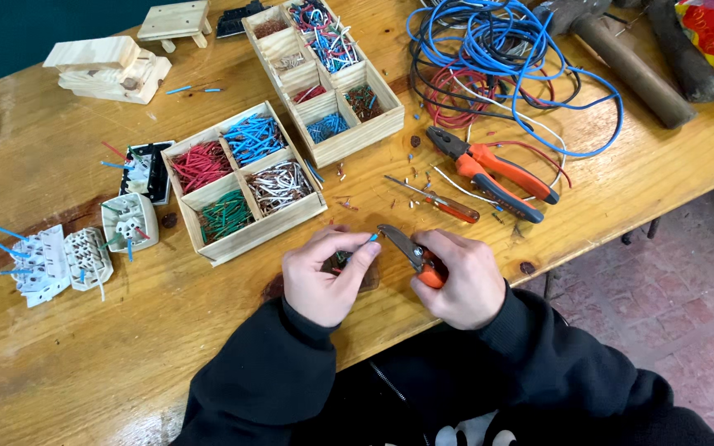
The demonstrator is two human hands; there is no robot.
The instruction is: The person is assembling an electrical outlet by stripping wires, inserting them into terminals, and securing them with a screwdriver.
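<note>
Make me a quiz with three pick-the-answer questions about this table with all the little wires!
1. Where do the big orange-handled pliers lie?
A. In a wooden tray
B. On the table, right of the trays
C. On the floor

2. What colour are the wire bits in the front-left compartment of the near wooden tray?
A. Green
B. Yellow
C. Blue

3. What is the right hand doing?
A. Resting flat and empty
B. Gripping a small orange-handled cutter
C. Holding the screwdriver

Answers: 1 B, they lie on bare wood beside the wire coil. 2 A, the green wire bits fill it. 3 B, its fingers wrap the cutter's handles, tip toward the left hand.
</note>
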